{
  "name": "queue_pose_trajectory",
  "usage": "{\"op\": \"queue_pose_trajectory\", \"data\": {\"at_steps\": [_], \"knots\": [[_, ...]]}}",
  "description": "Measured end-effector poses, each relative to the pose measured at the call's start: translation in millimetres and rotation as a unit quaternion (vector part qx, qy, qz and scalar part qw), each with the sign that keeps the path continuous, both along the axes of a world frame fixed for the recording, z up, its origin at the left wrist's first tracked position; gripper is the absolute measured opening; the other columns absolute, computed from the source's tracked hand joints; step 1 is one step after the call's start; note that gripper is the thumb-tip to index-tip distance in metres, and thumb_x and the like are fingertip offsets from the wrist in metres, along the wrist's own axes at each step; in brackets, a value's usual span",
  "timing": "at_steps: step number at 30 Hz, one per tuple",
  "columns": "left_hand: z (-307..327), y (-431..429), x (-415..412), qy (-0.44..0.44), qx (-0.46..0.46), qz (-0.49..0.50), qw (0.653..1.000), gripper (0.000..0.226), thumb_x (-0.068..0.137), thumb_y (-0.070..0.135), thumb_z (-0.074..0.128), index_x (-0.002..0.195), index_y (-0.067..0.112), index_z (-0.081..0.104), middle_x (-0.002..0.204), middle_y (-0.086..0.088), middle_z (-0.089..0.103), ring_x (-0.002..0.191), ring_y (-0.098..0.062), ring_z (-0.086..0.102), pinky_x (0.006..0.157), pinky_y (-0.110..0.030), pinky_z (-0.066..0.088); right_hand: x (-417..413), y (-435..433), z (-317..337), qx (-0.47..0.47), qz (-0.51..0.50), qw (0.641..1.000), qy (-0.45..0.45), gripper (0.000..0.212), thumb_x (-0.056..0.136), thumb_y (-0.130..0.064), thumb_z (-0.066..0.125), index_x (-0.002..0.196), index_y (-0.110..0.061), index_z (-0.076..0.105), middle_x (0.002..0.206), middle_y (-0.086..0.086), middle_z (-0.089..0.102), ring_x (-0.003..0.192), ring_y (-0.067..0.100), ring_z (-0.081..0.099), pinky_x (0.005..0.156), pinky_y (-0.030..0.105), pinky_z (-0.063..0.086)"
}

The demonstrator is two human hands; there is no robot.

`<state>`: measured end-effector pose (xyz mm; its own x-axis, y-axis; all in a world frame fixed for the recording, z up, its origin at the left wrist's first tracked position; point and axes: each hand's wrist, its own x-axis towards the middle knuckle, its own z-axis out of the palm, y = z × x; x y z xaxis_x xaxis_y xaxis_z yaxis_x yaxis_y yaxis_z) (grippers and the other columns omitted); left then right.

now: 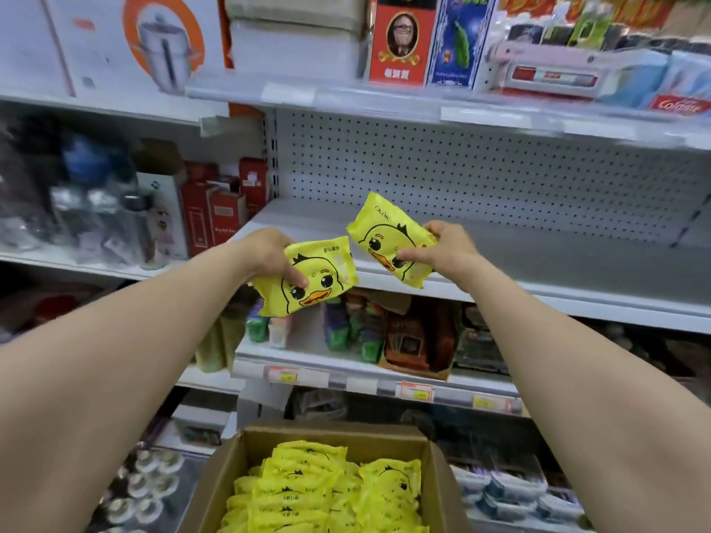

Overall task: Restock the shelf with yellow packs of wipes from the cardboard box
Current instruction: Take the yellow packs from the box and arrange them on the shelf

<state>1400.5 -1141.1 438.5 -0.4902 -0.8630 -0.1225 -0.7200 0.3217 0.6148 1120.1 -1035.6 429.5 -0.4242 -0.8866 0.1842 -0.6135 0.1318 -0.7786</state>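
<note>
The left hand (269, 253) grips one yellow pack (311, 282) by its left edge; the right hand (442, 246) pinches a second pack (384, 240), tilted, above the white shelf's (538, 263) front lip. The shelf runs bare rightward to a pegboard back (481, 175). The cardboard box (438, 478) of packs sits near, below.

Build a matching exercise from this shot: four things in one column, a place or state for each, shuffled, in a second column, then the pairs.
Column one:
1. left hand
2. right hand
3. cardboard box
4. toothpaste box

Column two:
A. on the top shelf, far right
B. grips the higher pack, in front of the bare middle shelf
C. low in view, full of yellow packs
D. grips the lower pack

Pairs: 1-D, 2-B, 3-C, 4-A.
</note>
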Motion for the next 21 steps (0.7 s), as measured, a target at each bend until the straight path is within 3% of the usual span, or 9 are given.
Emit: {"op": "queue_pose_trajectory", "data": {"at_steps": [7, 12, 15, 17, 21], "knots": [[9, -37, -15, -0.031, -0.028, -0.005, 0.999, 0.03, 0.065, 0.022, 0.091, 0.082, 0.015, 0.068, 0.084, -0.005, 0.072, 0.075, -0.021, 0.068, 0.066, -0.03, 0.055, -19, -29, 9, -0.016, 0.015, 1.0, -0.018, 0.044, 0.058, -0.032, 0.094, 0.093, -0.02, 0.071, 0.088, 0.001, 0.076, 0.091, 0.025, 0.071, 0.089, 0.047, 0.056], [5, -91, -33, -0.054, -0.051, -0.031, 0.997, 0.069, 0.06, 0.033, 0.092, 0.119, 0.008, 0.066, 0.112, -0.008, 0.07, 0.103, -0.028, 0.065, 0.092, -0.04, 0.054, -27, -54, 8, 0.009, 0.013, 1.0, 0.009, 0.046, 0.058, -0.036, 0.093, 0.096, -0.022, 0.072, 0.089, -0.004, 0.075, 0.091, 0.021, 0.07, 0.09, 0.041, 0.056], [5, -133, -46, -0.055, -0.06, -0.041, 0.996, 0.088, 0.066, 0.036, 0.089, 0.139, 0.006, 0.05, 0.137, -0.011, 0.056, 0.124, -0.029, 0.054, 0.102, -0.036, 0.046, -29, -79, 10, 0.034, -0.017, 0.999, 0.022, 0.075, 0.044, -0.053, 0.095, 0.106, -0.021, 0.067, 0.1, -0.003, 0.073, 0.096, 0.017, 0.068, 0.093, 0.033, 0.053], [5, -160, -52, -0.062, -0.062, -0.048, 0.995, 0.087, 0.071, 0.037, 0.086, 0.143, 0.009, 0.045, 0.141, -0.011, 0.051, 0.128, -0.029, 0.049, 0.104, -0.034, 0.044, -33, -103, 9, 0.033, -0.013, 0.999, 0.027, 0.091, 0.029, -0.065, 0.091, 0.108, -0.023, 0.07, 0.1, -0.004, 0.074, 0.097, 0.018, 0.069, 0.092, 0.032, 0.053], [2, -217, -57, -0.103, -0.105, -0.112, 0.983, 0.062, 0.072, 0.046, 0.082, 0.122, 0.017, 0.061, 0.121, 0.001, 0.062, 0.111, -0.022, 0.058, 0.088, -0.028, 0.048, -29, -150, 11, 0.073, -0.003, 0.994, 0.087, 0.051, 0.056, -0.049, 0.09, 0.101, -0.032, 0.072, 0.097, -0.013, 0.072, 0.094, 0.013, 0.066, 0.088, 0.029, 0.052]]}}
